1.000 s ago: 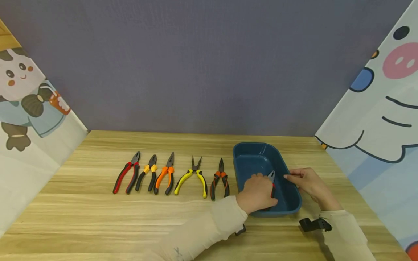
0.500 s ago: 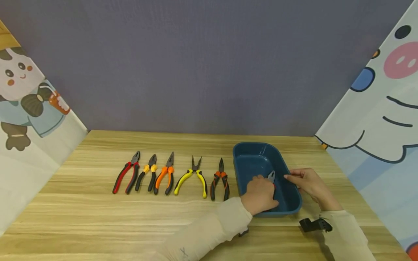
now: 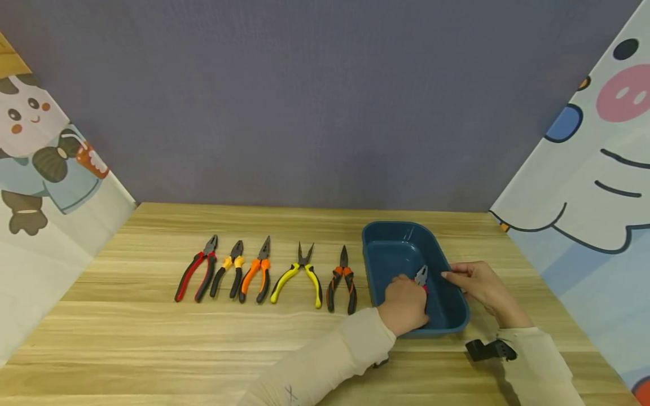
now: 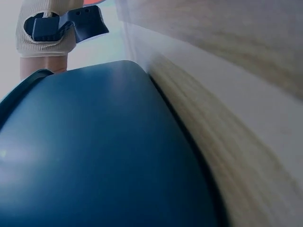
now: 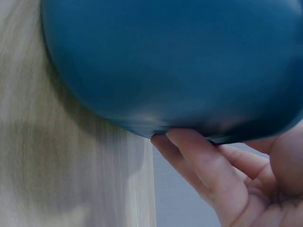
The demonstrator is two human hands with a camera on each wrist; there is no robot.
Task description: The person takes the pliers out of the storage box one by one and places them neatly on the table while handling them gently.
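A dark blue plastic bin (image 3: 401,255) stands on the wooden table towards the right. Inside it my left hand (image 3: 404,304) holds a pair of pliers (image 3: 421,275) with red on the handles; the grey head sticks out past the fingers, while the hand covers most of the handles. At the bin's right side my right hand (image 3: 479,286) pinches the rim, thumb on top. The right wrist view shows its fingers (image 5: 208,161) against the bin's outer wall. The left wrist view shows only that wall, not the left hand.
To the bin's left, several pliers lie in a row: red-black (image 3: 197,269), yellow-black (image 3: 231,270), orange-black (image 3: 257,270), yellow-handled (image 3: 302,275) and black-orange (image 3: 343,280). A grey wall (image 3: 315,113) rises behind the table (image 3: 178,349).
My left hand has shifted slightly right inside the bin, and its thumb has drawn in. The right hand and the bin have stayed put.
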